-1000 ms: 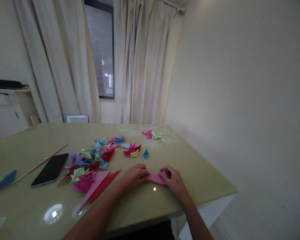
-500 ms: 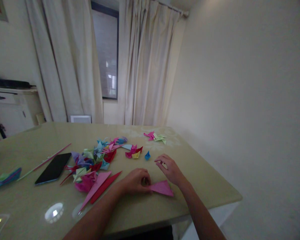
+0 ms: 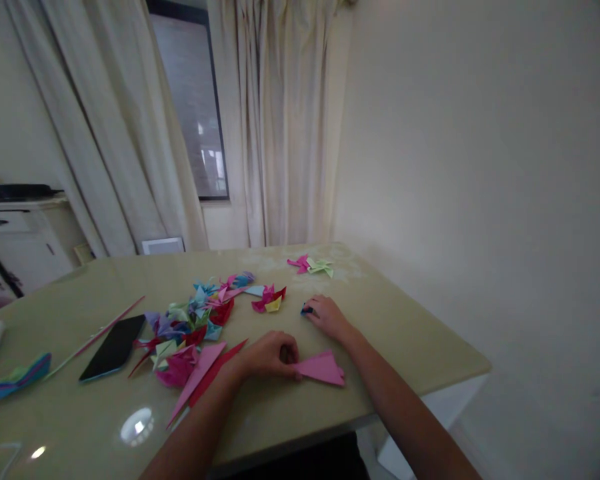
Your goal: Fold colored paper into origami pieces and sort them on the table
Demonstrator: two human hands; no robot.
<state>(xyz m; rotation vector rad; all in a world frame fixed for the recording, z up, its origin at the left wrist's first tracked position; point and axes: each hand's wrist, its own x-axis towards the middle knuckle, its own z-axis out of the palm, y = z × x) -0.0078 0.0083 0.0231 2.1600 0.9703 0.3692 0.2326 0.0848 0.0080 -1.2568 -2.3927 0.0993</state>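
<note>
My left hand (image 3: 273,353) is closed on the narrow tip of a pink folded paper (image 3: 323,368), whose wide end points right over the table. Farther back, my right hand (image 3: 329,318) has its fingers closed around a small blue origami piece (image 3: 305,310); most of the piece is hidden behind the fingers. To the left of it lie small pink, red and yellow folded pieces (image 3: 269,300). Close to my left forearm are a long pink paper cone (image 3: 200,377) and a red pointed paper strip (image 3: 217,372).
A heap of colourful origami (image 3: 195,320) spreads across the middle left. Beside it are a black phone (image 3: 113,348) and a thin pink-and-green stick (image 3: 100,333). Pink and green folded stars (image 3: 320,267) lie at the back. The table edge (image 3: 430,390) runs near my right forearm, with a wall beyond.
My right hand has moved slightly back and left onto the small blue origami piece and closed on it. My left hand still holds the pink paper. The view has shifted slightly.
</note>
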